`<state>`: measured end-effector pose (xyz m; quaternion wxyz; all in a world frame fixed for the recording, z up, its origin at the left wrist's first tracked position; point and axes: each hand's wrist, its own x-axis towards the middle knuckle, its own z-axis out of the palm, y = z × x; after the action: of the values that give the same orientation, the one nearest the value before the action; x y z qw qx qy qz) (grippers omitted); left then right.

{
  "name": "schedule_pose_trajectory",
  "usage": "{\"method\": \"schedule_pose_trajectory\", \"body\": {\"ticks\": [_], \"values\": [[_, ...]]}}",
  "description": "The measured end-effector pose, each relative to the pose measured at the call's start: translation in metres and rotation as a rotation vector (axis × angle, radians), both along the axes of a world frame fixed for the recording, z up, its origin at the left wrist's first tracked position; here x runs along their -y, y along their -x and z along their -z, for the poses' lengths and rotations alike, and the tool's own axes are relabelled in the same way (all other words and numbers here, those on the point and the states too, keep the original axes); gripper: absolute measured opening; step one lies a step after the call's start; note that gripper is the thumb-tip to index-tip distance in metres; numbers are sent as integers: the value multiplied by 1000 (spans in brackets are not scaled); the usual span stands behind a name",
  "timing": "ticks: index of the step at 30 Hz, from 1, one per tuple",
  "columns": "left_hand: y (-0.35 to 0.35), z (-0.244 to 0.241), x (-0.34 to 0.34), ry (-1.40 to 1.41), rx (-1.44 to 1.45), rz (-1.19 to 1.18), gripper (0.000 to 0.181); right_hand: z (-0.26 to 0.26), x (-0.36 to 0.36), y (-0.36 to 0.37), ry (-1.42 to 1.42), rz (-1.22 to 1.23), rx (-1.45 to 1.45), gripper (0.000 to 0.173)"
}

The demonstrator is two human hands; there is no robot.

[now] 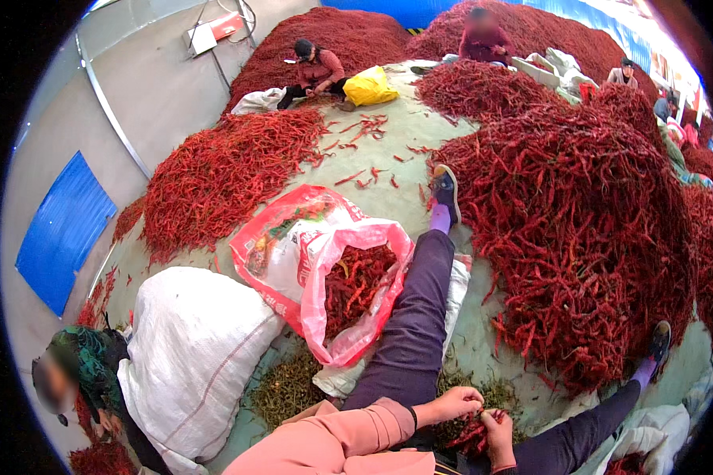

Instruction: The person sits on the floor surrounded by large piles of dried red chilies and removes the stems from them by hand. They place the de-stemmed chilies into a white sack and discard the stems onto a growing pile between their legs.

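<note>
My left hand (456,404) is at the lower centre, its fingertips pinched together at the stem end of a dried red chili. Close by on the right, my right hand (499,432) is closed on dried red chilies (470,436), which hang between the hands over my lap. Below and around them lies a heap of greenish-brown stems (502,395). Beside my outstretched leg stands an open red-and-white plastic sack (315,297) with red chilies (356,279) inside. To the right, between my spread legs, rises a large pile of dried red chilies (582,249).
A full white woven sack (196,350) stands at the left, with a bending person (89,362) beside it. Another chili pile (232,172) lies farther left. People sit among heaps at the back, one near a yellow bag (370,87). Loose chilies (375,173) lie on the floor.
</note>
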<state>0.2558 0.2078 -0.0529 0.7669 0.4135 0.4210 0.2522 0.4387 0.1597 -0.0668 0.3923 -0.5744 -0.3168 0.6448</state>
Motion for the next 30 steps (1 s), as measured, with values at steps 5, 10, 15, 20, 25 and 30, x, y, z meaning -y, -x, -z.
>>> {"method": "schedule_pose_trajectory", "body": {"ticks": [5, 10, 15, 20, 25, 30], "values": [[4, 23, 1, 214, -63, -64, 19, -14, 2, 2, -97, -25, -158, 5], [8, 11, -4, 332, -51, -181, 17, -7, -3, 1, -82, -7, -51, 24], [12, 8, -5, 449, 73, -355, 13, -22, -4, 6, -116, 66, -18, 38], [43, -34, -33, 186, 145, -415, 14, 4, -2, -5, -95, 24, 38, 9], [158, -79, -93, -21, 464, -906, 18, 0, 3, -6, -59, 59, 45, 9], [248, -79, -107, 225, 679, -1160, 60, -13, 5, -8, -51, 60, -58, 15]]}}
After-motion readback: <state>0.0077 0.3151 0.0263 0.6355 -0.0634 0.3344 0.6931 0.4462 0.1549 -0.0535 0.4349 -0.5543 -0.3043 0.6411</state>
